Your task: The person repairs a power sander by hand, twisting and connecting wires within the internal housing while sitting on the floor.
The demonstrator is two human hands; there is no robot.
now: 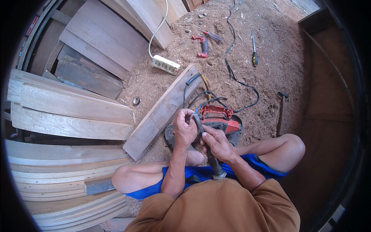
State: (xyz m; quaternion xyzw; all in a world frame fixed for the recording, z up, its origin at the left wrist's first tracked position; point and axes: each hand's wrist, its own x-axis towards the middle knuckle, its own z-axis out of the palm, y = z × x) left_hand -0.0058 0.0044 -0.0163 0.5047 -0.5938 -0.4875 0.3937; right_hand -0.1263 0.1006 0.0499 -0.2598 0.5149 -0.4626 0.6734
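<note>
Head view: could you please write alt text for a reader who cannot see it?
A seated person's right hand grips a dark hand tool, its tip by the left hand. Nearby on sawdust lie a red power tool, wooden plank, white power strip and hammer.

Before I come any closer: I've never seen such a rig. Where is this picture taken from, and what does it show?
No robot here, just a person's two bare hands. A wide camera worn on the head looks down, so straight edges bend near the rim. The right hand grips a dark tool; the left hand is at its far end, near a thin blue wire. Just beyond sits a red machine. On the ground, strewn with shavings, lie a plank, a white power strip, a long screwdriver and a hammer.
</note>
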